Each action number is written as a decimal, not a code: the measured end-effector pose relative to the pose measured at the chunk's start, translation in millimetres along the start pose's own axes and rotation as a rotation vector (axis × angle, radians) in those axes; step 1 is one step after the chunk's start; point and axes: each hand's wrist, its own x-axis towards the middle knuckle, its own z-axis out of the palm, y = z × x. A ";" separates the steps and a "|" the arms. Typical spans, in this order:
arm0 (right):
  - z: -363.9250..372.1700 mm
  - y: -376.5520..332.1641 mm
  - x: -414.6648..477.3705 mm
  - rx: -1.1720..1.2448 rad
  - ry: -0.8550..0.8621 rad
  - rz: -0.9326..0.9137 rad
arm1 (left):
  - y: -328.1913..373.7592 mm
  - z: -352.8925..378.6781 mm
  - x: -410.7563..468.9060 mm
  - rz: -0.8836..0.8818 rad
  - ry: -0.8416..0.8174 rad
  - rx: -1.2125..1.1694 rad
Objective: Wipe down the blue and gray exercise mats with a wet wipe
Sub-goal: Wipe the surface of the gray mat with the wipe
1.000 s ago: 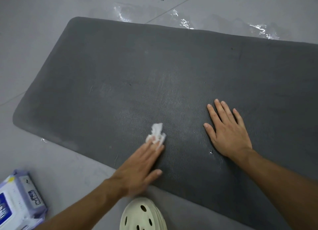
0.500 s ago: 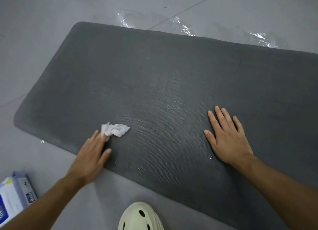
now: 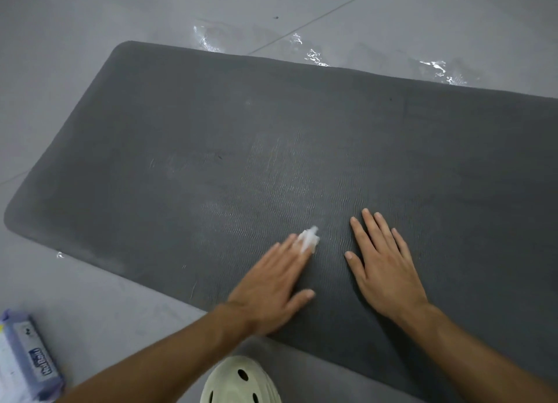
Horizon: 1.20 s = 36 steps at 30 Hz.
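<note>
Item: dark gray, ribbed foam exercise mat (image 3: 271, 115). It is lying flat on the pale gray tiled floor (image 3: 75, 25) and filling most of my view; its right end is running out of frame. No blue mat is showing here.

Item: small crumpled white wet wipe (image 3: 309, 239). It is sitting on the near half of the mat, peeking out from under my fingertips, just beside my other hand.

Item: my left hand (image 3: 271, 285). I am pressing the wipe down with straight fingers, not clenching it. The hand is blurring, so I judge a stroke is underway.

Item: my right hand (image 3: 383, 269). I am laying it flat and spread on the mat, grasping nothing and probably bracing it.

Handling: I am judging the wipe limp, light and damp, likely to bunch up on the ribbed surface, so it is best taken under flat fingers. The mat is looking soft and grippy.

Sundry: a blue and white wipes pack (image 3: 27, 363) is lying on the floor at lower left, and a cream perforated clog (image 3: 241, 381) is showing at the bottom edge.
</note>
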 end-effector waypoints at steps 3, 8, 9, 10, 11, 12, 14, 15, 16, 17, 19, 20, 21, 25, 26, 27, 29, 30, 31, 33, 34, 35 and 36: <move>-1.5 9.4 -16.5 0.080 0.048 0.021 | 36.5 0.6 30.2 0.205 -0.077 0.015; 4.2 22.6 -55.5 0.231 0.145 0.118 | 45.3 -17.7 49.4 0.275 0.030 -0.369; 5.3 22.9 -61.2 0.242 0.177 0.135 | 37.4 -20.7 49.5 0.237 0.114 -0.406; 6.3 22.1 -65.2 0.244 0.206 0.135 | 26.7 -23.0 49.0 0.173 0.193 -0.408; 6.9 20.3 -67.7 0.237 0.226 0.112 | 13.4 -25.1 48.0 0.092 0.257 -0.383; 7.6 16.9 -69.2 0.219 0.230 0.062 | -1.4 -26.6 46.3 0.003 0.303 -0.334; 11.2 6.1 -70.3 0.145 0.193 -0.110 | -34.2 -27.3 39.0 -0.165 0.329 -0.187; 14.8 -0.4 -69.9 0.087 0.155 -0.209 | -50.4 -26.7 32.9 -0.240 0.315 -0.111; 18.9 -6.8 -68.6 0.023 0.114 -0.292 | -65.2 -25.4 25.8 -0.309 0.293 -0.050; 23.5 -11.8 -67.2 -0.035 0.078 -0.343 | -77.2 -23.2 18.6 -0.369 0.267 -0.009; 31.2 -15.3 -63.2 -0.113 0.031 -0.362 | -91.3 -17.3 7.5 -0.443 0.224 0.035; 32.9 -13.3 -60.4 -0.139 0.022 -0.354 | -93.6 -14.1 4.2 -0.453 0.219 0.053; 33.0 -8.7 -56.9 -0.154 0.018 -0.335 | -93.7 -11.5 2.9 -0.454 0.224 0.068; 17.0 27.5 -34.7 -0.139 0.041 -0.116 | -86.6 -8.8 4.0 -0.464 0.256 0.098; 10.1 39.4 -29.7 -0.147 0.060 -0.052 | -86.1 -8.8 3.8 -0.462 0.264 0.102; 3.2 50.9 -25.5 -0.153 0.075 0.013 | -86.1 -8.6 3.7 -0.459 0.272 0.105; -10.2 70.0 -18.8 -0.158 0.084 0.134 | -87.5 -7.8 3.8 -0.453 0.279 0.109; -15.8 76.0 -16.7 -0.152 0.075 0.180 | -88.1 -7.2 3.7 -0.450 0.280 0.110; -19.5 78.1 -15.5 -0.140 0.055 0.200 | -88.6 -6.5 3.6 -0.446 0.285 0.112; -20.0 71.4 -16.0 -0.099 0.007 0.146 | -89.6 -5.7 3.2 -0.443 0.296 0.117; -16.4 62.9 -18.1 -0.076 -0.013 0.089 | -89.9 -5.6 3.1 -0.443 0.298 0.119; -10.8 51.7 -21.2 -0.067 -0.031 0.026 | -90.0 -5.7 3.1 -0.443 0.298 0.122; -4.0 39.5 -25.0 -0.077 -0.046 -0.037 | -90.2 -5.9 2.7 -0.444 0.299 0.123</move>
